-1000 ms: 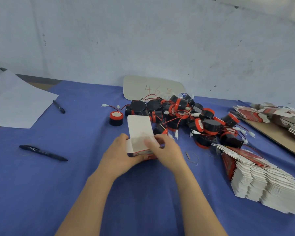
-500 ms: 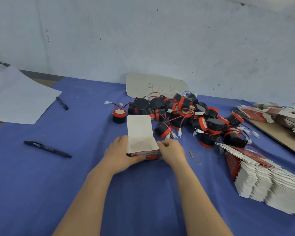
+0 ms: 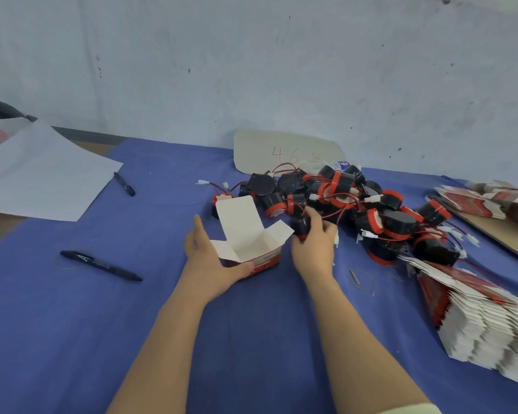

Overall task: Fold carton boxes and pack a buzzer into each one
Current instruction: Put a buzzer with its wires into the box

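A small carton box (image 3: 253, 245), white inside and red outside, stands on the blue cloth with its top flaps up and its mouth showing. My left hand (image 3: 210, 258) holds its near left corner, thumb on the front. My right hand (image 3: 314, 243) is just right of the box, fingers closed on a black buzzer (image 3: 301, 227) at the near edge of the heap. The heap of black and red buzzers (image 3: 356, 204) with red wires lies behind and to the right.
Flat unfolded cartons lie stacked at the right (image 3: 485, 324) and on a board at the far right (image 3: 485, 198). Two black pens (image 3: 100, 265) (image 3: 124, 184) and a white sheet (image 3: 39, 177) are to the left. A pale card (image 3: 281, 152) leans on the wall.
The box flaps have come open. My right hand left the box and moved right to the heap, closing on a buzzer. My left hand stays on the box.
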Demonstrator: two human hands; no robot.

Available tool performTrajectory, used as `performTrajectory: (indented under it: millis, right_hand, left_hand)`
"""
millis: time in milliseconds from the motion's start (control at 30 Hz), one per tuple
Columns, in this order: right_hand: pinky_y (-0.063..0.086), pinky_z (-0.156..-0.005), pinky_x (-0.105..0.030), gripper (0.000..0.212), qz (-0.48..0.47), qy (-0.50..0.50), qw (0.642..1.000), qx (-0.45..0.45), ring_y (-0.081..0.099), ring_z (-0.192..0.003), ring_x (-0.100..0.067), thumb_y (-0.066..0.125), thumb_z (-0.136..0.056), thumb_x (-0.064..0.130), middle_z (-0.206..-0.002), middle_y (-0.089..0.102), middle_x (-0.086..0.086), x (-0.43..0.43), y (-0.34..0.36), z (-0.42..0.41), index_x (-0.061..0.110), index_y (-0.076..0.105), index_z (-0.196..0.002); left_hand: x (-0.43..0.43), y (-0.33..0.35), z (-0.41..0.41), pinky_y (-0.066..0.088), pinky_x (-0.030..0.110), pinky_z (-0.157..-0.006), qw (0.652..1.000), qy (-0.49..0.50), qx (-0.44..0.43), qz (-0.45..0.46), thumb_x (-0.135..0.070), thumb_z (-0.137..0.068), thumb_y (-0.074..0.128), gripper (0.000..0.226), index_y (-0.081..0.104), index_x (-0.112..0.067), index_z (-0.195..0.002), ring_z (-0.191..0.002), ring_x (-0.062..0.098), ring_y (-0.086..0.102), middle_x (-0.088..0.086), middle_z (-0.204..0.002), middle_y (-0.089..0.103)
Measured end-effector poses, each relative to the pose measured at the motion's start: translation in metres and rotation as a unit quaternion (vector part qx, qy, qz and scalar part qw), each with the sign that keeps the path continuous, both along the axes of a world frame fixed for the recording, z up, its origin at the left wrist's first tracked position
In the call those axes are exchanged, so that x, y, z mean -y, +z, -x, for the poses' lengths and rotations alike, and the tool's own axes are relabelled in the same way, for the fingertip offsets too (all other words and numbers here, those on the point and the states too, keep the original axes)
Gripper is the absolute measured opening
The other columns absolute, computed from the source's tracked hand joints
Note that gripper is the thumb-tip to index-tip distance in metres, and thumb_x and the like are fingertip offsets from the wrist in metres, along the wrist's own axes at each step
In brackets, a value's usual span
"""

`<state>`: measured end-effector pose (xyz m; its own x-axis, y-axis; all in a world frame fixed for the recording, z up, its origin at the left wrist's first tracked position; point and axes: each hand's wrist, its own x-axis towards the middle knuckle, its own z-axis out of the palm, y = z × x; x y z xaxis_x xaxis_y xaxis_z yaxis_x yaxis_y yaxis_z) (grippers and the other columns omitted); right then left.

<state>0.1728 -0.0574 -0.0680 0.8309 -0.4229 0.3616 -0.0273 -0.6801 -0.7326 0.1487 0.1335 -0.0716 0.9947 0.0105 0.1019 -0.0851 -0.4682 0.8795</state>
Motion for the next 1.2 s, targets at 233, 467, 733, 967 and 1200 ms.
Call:
performTrajectory:
  millis: [233,467,733,967,1200]
  right_hand:
    - [0.047,-0.093,-0.038,0.045,-0.068,0.011,0.969,0.238,0.057,-0.105,-0.023,0.068,-0.079,0.022,-0.113,0.058,-0.003,0.009,0.074,0.029,0.017,0.049,-0.119]
    - [0.046,-0.092,-0.04,0.043,0.234,0.217,0.945,-0.079,0.057,-0.106,-0.028,0.065,-0.084,0.036,-0.113,0.064,-0.009,-0.043,0.087,0.037,0.013,0.061,-0.119]
    - [0.04,-0.064,-0.033,0.034,0.242,0.255,0.91,-0.221,0.054,-0.085,-0.027,0.066,-0.084,0.035,-0.083,0.057,-0.007,-0.045,0.075,0.037,0.004,0.063,-0.095]
    - [0.042,-0.07,-0.033,0.035,0.194,0.135,0.965,-0.116,0.05,-0.095,-0.023,0.051,-0.092,0.047,-0.092,0.059,-0.003,-0.053,0.025,0.048,0.012,0.056,-0.094]
    - [0.026,-0.079,-0.035,0.038,0.327,0.087,0.936,-0.098,0.044,-0.095,-0.025,0.035,-0.101,0.031,-0.092,0.047,-0.001,-0.048,0.03,0.044,0.013,0.068,-0.091]
  left_hand:
    - [-0.002,-0.002,0.003,0.002,0.052,-0.117,0.972,0.024,-0.11,-0.207,-0.071,-0.065,0.069,0.126,-0.004,-0.017,-0.152,-0.148,0.024,0.002,0.006,-0.156,0.021]
    - [0.007,-0.012,0.0,0.0,0.053,-0.117,0.976,-0.001,-0.034,-0.214,-0.068,-0.072,0.064,0.071,0.045,-0.035,-0.133,-0.147,0.025,0.006,-0.01,-0.144,0.04]
    - [0.007,-0.011,-0.003,0.006,0.053,-0.116,0.976,-0.048,-0.007,-0.211,-0.061,-0.074,0.068,0.048,0.055,-0.044,-0.117,-0.134,0.019,0.034,-0.014,-0.117,0.056]
    - [0.009,-0.004,0.002,0.017,0.056,-0.112,0.97,-0.049,-0.026,-0.235,-0.068,-0.069,0.066,0.055,0.056,-0.041,-0.116,-0.126,0.022,0.043,-0.009,-0.12,0.059]
    - [0.02,0.035,0.023,0.027,0.037,-0.111,0.967,0.038,0.245,-0.059,-0.016,-0.083,0.067,0.067,0.037,-0.009,-0.142,-0.132,0.026,0.038,0.007,-0.143,0.043]
